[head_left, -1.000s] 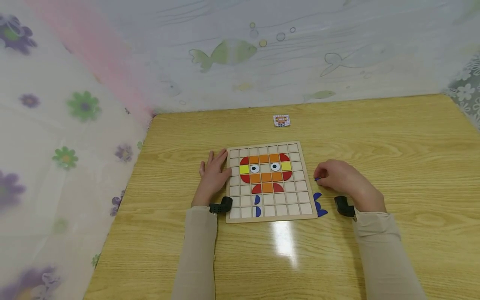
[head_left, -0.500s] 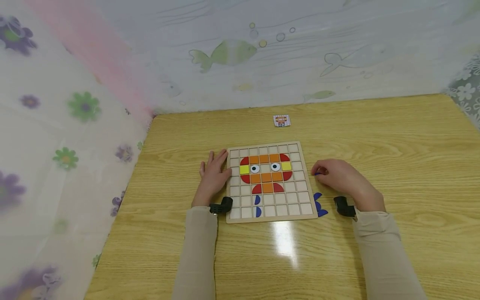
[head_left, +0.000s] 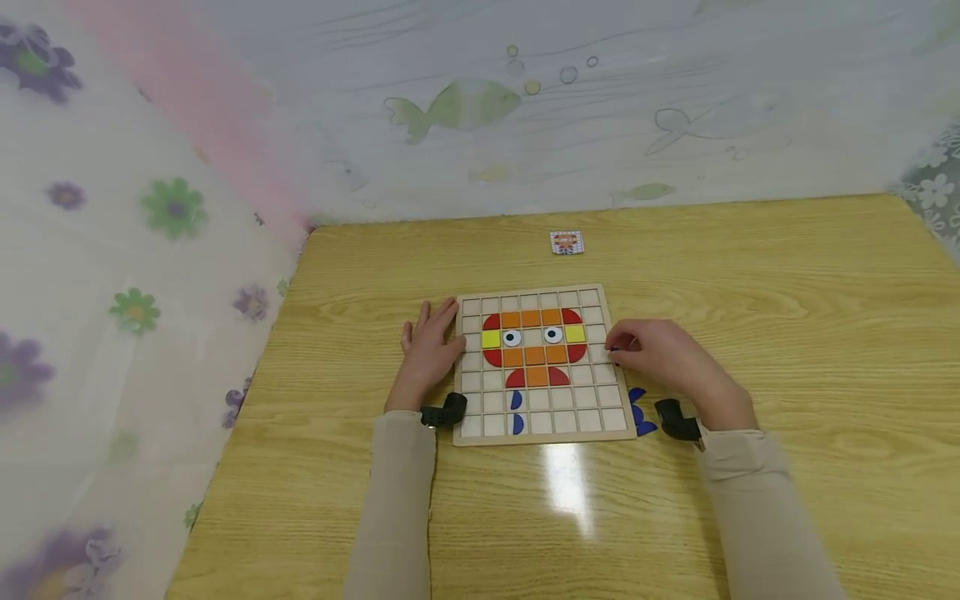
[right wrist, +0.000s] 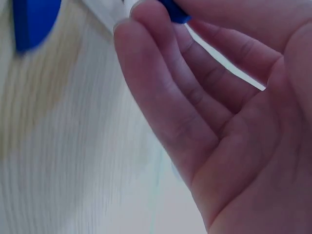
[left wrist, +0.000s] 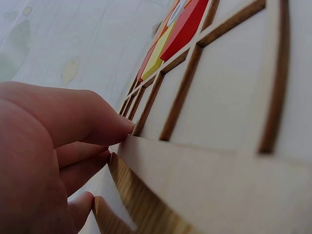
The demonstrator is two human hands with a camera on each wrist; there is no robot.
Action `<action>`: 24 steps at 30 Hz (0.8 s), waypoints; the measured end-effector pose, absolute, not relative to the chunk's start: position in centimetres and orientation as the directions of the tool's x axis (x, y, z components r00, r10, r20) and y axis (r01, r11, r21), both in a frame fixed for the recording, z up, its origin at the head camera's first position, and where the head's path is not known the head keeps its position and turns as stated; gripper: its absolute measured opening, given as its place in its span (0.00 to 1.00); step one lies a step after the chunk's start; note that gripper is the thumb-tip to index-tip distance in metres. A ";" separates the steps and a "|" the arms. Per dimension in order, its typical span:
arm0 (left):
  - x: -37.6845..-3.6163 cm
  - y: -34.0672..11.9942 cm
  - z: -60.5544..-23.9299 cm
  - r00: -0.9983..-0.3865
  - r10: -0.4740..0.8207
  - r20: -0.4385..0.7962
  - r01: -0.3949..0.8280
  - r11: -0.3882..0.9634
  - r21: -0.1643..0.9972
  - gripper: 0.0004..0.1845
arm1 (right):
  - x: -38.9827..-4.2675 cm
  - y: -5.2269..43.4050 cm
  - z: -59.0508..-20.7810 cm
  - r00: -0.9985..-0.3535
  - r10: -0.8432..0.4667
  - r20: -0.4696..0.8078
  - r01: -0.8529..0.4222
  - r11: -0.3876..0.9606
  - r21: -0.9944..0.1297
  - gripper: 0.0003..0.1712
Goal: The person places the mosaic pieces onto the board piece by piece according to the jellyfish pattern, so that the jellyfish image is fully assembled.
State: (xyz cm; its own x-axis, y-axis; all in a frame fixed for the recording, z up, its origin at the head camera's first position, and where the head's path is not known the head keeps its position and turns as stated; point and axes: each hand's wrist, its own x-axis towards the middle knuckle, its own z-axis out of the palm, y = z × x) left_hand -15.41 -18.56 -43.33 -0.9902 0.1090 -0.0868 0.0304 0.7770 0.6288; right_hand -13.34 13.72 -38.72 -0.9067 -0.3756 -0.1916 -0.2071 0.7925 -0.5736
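Observation:
A square wooden grid board lies flat on the table. Red, orange and yellow pieces and two eye discs form a face on it, with two blue half-circles below. My left hand rests at the board's left edge, fingers extended; its thumb touches the rim in the left wrist view. Over the board's right edge, my right hand pinches a small blue piece between thumb and fingertips. The fingers hide most of that piece, so its full shape cannot be told.
Several loose blue pieces lie against the board's lower right edge. A small card with a printed grid picture sits behind the board. Patterned walls border the wooden table at the back and left.
My right hand has moved left with the blue piece, from beside the board to over its right edge. The left hand keeps its place. The head view has shifted slightly.

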 end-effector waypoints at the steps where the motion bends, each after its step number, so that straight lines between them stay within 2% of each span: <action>1: -15.4 -18.5 -43.3 -0.990 0.108 -0.087 0.030 0.778 0.627 0.30 | -13.3 13.5 -38.7 -0.903 -0.384 -0.193 -0.212 0.789 -0.577 0.06; 12: -15.5 -18.6 -43.4 -0.990 0.111 -0.092 0.030 0.784 0.620 0.30 | -13.0 11.0 -39.0 -0.853 -0.496 -0.162 -0.310 0.731 -0.608 0.05; 24: -15.5 -18.6 -43.3 -0.989 0.113 -0.092 0.032 0.783 0.621 0.30 | -12.4 9.0 -39.5 -0.827 -0.542 -0.149 -0.357 0.712 -0.605 0.03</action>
State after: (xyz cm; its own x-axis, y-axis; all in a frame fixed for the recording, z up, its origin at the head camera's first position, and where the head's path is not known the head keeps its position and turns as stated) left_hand -15.49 -18.60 -43.31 -0.9893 0.1131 -0.0917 0.0320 0.7831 0.6211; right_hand -12.43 8.99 -39.53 -0.8271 -0.5418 -0.1493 -0.3568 0.7115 -0.6053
